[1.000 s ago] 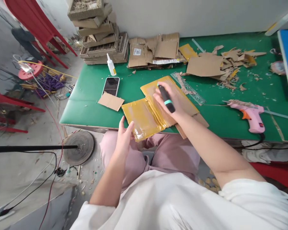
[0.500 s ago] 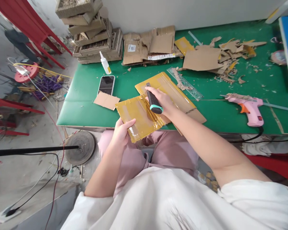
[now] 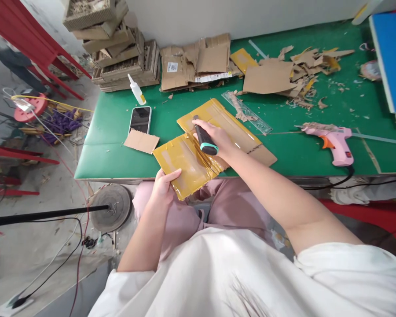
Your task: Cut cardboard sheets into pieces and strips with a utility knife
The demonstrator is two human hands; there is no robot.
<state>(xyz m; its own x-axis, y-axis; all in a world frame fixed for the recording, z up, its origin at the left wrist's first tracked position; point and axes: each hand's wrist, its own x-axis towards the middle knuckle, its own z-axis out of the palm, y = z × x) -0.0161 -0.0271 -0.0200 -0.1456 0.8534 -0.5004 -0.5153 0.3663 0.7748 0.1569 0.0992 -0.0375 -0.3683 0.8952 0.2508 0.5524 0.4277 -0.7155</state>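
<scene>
Table (image 3: 102, 149) in green fills most of our view; taking the taped cardboard as the clock's centre, we find a box stack (image 3: 115, 50) between ten and eleven. At two o'clock, well apart, we see a blue board (image 3: 392, 61). A flattened carton (image 3: 211, 59) lies at twelve, scraps (image 3: 317, 70) at one. Our taped cardboard (image 3: 194, 163) lies at the table's near edge, its yellow, shiny left panel reaching past that edge over our lap (image 3: 185, 220). At three sits a pink glue gun (image 3: 336, 143). Between one and two, just beside the cardboard, we have a clear ruler (image 3: 259, 121).

Our left hand (image 3: 163, 187), at eight, pinches the near left corner, thumb on top. Our right hand (image 3: 219, 138), above the middle, is closed around a black cutter (image 3: 204, 140), tip toward eleven; we cannot tell whether the blade touches the cardboard. Toward ten we see a phone (image 3: 141, 119), with a white bottle (image 3: 137, 90) just beyond. At nine, a small card (image 3: 141, 141) overlaps the phone's near end.
</scene>
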